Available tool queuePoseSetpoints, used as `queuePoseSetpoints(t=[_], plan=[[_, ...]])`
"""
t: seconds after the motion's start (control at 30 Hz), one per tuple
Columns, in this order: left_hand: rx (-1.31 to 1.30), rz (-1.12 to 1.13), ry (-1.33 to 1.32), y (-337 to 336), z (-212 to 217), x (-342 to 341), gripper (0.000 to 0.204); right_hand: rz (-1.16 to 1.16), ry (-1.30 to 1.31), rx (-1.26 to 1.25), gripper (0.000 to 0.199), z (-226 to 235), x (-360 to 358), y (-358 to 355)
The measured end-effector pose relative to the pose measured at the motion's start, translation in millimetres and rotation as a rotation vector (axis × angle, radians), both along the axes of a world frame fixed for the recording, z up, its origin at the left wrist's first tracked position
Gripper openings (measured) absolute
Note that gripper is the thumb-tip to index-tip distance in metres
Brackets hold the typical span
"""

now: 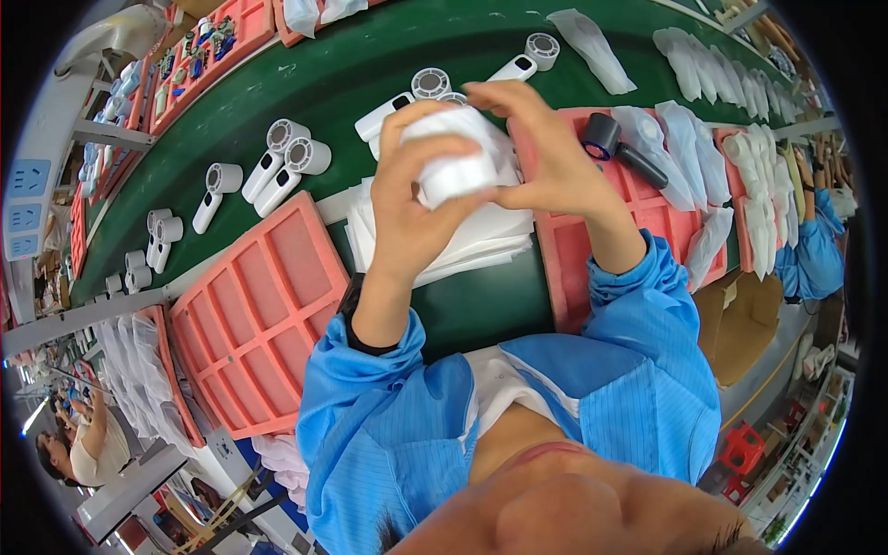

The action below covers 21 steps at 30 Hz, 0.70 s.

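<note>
both hands, left hand and right hand, clasp a white handheld fan wrapped in thin white foam between them at upper centre, its round head toward the left hand, above the green bench.

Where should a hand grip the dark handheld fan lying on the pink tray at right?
Probably by the slim handle of the dark handheld fan, coming from above. It lies flat on the pink tray, handle pointing right and free of the bagged pieces; the round head is bulkier and harder to pinch.
</note>
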<state>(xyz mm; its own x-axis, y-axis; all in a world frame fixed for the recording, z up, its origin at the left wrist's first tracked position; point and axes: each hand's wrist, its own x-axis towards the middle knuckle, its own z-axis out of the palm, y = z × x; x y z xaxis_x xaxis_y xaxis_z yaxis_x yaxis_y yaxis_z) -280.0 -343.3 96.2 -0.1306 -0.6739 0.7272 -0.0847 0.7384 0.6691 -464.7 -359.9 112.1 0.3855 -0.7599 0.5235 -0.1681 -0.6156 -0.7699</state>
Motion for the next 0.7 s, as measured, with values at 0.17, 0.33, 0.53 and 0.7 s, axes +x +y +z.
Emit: queuePoseSetpoints(t=[0.17,0.33,0.53,0.7], plan=[[0.139,0.189,0.489,10.2,4.1,3.7,0.046,-0.009,0.203,0.010,0.043,-10.2,1.4,-3.6],[0.106,0.359,0.376,16.8,4.5,-18.3,0.037,-0.450,0.400,-0.278,0.036,-14.5,17.1,0.2],[0.016,0.539,0.081,11.7,3.2,2.9,0.025,-0.519,0.374,-0.197,0.032,-10.9,25.8,11.3],[0.638,0.198,0.676,-16.9,-3.8,24.1,0.018,-0.129,0.251,0.260,0.032,-6.2,-3.3,-3.2]])
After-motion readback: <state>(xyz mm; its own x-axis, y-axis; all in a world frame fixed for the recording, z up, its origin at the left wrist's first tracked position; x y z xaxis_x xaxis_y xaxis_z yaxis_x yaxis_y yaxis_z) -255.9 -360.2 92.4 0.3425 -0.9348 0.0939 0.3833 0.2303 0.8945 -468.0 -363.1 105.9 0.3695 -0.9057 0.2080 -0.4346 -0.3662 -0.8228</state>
